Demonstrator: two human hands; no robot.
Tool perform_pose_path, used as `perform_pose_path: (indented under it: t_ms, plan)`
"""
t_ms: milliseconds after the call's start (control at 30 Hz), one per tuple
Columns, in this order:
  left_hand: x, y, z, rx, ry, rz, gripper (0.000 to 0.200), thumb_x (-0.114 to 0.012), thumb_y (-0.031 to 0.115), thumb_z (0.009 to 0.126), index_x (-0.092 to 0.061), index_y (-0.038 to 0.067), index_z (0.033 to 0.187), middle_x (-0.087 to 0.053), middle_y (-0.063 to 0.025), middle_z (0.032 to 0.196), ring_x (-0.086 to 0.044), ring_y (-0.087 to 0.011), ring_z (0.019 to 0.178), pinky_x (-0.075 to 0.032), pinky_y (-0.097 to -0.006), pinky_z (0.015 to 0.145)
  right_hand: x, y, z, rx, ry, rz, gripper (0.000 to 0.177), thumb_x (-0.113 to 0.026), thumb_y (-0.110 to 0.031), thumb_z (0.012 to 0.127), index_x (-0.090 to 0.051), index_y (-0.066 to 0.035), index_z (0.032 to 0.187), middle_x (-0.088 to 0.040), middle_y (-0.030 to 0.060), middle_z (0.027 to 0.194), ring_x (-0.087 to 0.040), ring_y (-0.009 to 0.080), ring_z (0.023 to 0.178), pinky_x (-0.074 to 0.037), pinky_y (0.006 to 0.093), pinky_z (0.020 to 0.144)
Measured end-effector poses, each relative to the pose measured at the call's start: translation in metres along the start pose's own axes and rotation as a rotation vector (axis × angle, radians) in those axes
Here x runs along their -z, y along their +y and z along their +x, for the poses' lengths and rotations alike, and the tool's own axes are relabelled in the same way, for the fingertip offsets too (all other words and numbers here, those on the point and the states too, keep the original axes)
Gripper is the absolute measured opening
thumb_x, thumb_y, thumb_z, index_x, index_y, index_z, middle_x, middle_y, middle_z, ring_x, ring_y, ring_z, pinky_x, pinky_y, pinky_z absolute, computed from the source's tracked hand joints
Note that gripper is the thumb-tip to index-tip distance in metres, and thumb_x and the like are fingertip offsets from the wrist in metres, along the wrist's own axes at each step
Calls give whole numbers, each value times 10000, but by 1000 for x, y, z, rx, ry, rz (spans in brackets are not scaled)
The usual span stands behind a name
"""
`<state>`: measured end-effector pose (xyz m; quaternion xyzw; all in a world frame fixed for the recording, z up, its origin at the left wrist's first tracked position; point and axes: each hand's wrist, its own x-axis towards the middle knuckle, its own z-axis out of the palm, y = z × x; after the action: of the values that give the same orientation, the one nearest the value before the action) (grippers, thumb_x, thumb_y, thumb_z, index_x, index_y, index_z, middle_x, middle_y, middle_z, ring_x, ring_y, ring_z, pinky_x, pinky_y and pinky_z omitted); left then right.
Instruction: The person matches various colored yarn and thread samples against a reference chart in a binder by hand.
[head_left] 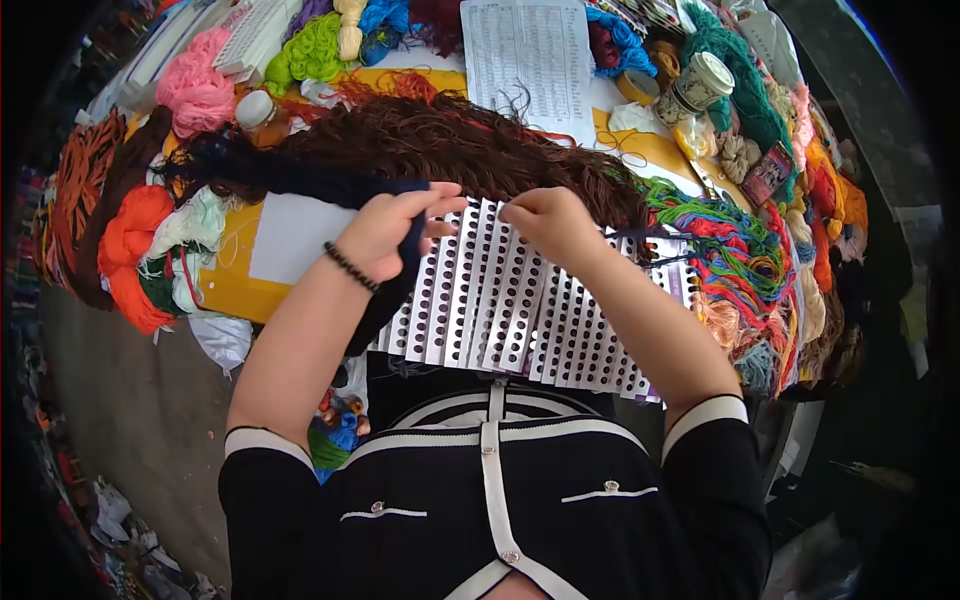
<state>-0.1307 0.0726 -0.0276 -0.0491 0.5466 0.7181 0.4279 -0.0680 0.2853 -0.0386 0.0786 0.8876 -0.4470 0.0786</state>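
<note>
My left hand (pixel 392 228), with a dark bead bracelet at its wrist, has a skein of navy thread (pixel 325 186) running through it. The skein trails left over the table, and its other end hangs below the palm. Some of this hand's fingers stretch toward the right. Close by, my right hand (pixel 553 226) is closed in a pinch, and dark strands (pixel 640 235) come out on its right side. Beneath both hands lie white strips with rows of dark holes (pixel 490 290). What the right fingertips pinch is mostly hidden.
A long pile of dark brown thread (pixel 430 140) lies just beyond my hands. Multicoloured thread (pixel 735 255) heaps at the right, orange yarn (pixel 135 250) at the left. Farther back are a printed sheet (pixel 530 65), a paper cup (pixel 695 85), a jar (pixel 258 115) and scissors (pixel 703 178).
</note>
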Motion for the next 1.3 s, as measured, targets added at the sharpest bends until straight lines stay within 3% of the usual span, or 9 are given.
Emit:
perform_pose_path:
  t_ms: [133, 300, 433, 633, 800, 967, 1100, 1233, 1300]
  plan:
    - [-18, -7, 29, 20, 56, 130, 345, -509, 243, 907, -527, -4, 1147, -610, -100, 1092, -596, -158, 880, -452, -227, 637, -8, 3, 17, -204, -77, 265, 224, -534, -163, 812, -660, 15, 762, -603, 41, 604, -529, 106, 492, -440, 259, 494]
    - [-23, -24, 54, -144, 78, 253, 230, -593, 54, 810, -511, -13, 1014, -560, -35, 751, -587, -129, 655, -442, -229, 557, -4, 1, 20, -318, -132, 336, 215, -488, -130, 810, -622, 6, 713, -599, 47, 610, -519, 103, 483, -438, 259, 470]
    - [-24, -28, 59, -162, 78, 316, 174, -582, 35, 794, -530, -11, 953, -561, -18, 688, -570, -100, 633, -421, -223, 523, -4, 1, 23, -353, -127, 321, 228, -478, -135, 814, -620, 9, 709, -594, 48, 604, -531, 110, 488, -446, 255, 481]
    - [-32, -23, 61, -184, 50, 504, 114, -567, 17, 772, -564, 17, 886, -587, -7, 700, -549, -79, 605, -394, -210, 510, -8, 3, 24, -244, -124, 235, 262, -480, -159, 832, -600, 3, 664, -596, 48, 604, -556, 125, 509, -461, 253, 504]
    - [-19, -25, 58, -477, 287, 827, 191, -630, 55, 721, -588, -12, 895, -616, -36, 705, -578, -129, 599, -476, -254, 591, -7, 8, 20, -286, -94, 397, 158, -498, -161, 881, -566, -23, 918, -600, 34, 702, -540, 89, 592, -444, 222, 541]
    - [-28, -7, 40, -231, 3, -103, 221, -621, 45, 799, -549, -25, 995, -613, -71, 867, -582, -103, 703, -469, -220, 632, -9, 17, 22, -296, -139, 471, 100, -468, -110, 889, -531, -44, 931, -598, 34, 739, -549, 89, 629, -446, 217, 560]
    - [-33, -25, 51, -332, 4, 292, 232, -549, 62, 856, -550, -17, 1075, -633, -65, 870, -575, -100, 684, -473, -232, 615, 6, 4, 17, -432, -94, 903, 79, -465, -56, 876, -535, -61, 914, -576, 23, 790, -568, 101, 666, -460, 214, 577]
    - [-27, -31, 56, -527, -23, 761, 241, -489, 91, 887, -568, 13, 1102, -633, -61, 819, -571, -98, 655, -480, -249, 611, 5, 13, 19, -392, -167, 894, 66, -490, -75, 875, -534, -64, 923, -540, 11, 785, -571, 101, 687, -479, 214, 614]
    - [-17, -24, 52, -423, 98, 607, 233, -475, 167, 926, -595, 54, 1090, -601, -33, 761, -556, -81, 656, -452, -223, 599, -3, 13, 23, -406, -189, 763, 77, -495, -89, 877, -530, -65, 941, -545, 11, 784, -568, 99, 695, -478, 208, 621]
